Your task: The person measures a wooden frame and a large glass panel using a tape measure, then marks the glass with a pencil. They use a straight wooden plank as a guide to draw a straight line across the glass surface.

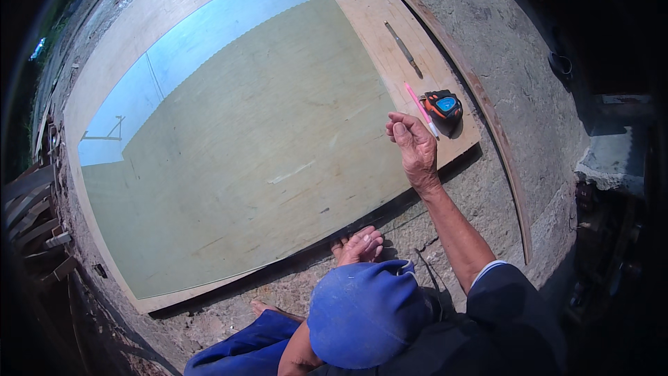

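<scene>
A large sheet of glass [264, 125] lies flat on a pale wooden board [459, 136], with a bright blue reflection across its far left part. My right hand [415, 153] is raised by the sheet's right edge, fingers curled together; whatever they may hold is too small to make out. Close beside it lie a pink and white pen [419, 106] and a black and orange tape measure [442, 105] with a blue label. At the board's near edge, my left hand [360, 242] has its fingers bent in; the cap hides part of it, and I cannot see anything held.
A slim dark pen-shaped tool [403, 49] with brass-coloured ends lies further back on the board. Along the right runs a long thin wooden strip [487, 108] on rough concrete. Wood scraps [35, 209] are piled at left. A blue cap [369, 313] covers the lower middle.
</scene>
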Tool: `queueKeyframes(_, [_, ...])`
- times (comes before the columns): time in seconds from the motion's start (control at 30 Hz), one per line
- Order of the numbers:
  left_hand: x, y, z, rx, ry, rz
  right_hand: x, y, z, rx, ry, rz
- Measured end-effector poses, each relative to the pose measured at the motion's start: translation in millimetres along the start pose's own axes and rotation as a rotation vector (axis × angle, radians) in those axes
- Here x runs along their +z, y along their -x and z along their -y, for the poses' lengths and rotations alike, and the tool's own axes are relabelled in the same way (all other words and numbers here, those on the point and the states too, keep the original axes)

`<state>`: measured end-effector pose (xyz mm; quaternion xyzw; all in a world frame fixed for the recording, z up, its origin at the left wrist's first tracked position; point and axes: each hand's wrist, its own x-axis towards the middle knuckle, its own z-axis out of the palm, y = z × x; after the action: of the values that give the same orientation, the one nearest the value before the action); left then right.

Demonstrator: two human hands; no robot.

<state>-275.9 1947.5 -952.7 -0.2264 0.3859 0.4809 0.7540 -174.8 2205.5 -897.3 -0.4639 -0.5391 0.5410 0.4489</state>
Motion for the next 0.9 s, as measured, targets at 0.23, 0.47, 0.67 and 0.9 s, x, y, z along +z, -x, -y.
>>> queueKeyframes(0.23, [19, -16, 1, 0.125, 0.021, -0.104, -17, 199, -30, 0.911, -0.388, -0.386])
queueKeyframes(0.47, [23, -24, -2, 0.166, 0.017, -0.028, -12, 175, -67, 0.817, -0.647, -0.154])
queueKeyframes(0.67, [27, -30, -3, 0.245, 0.004, 0.038, -13, 166, -71, 0.83, -0.616, -0.088])
queueKeyframes(0.9, [24, -35, -5, 0.283, -0.062, 0.1, -15, 166, -75, 0.769, -0.649, -0.068])
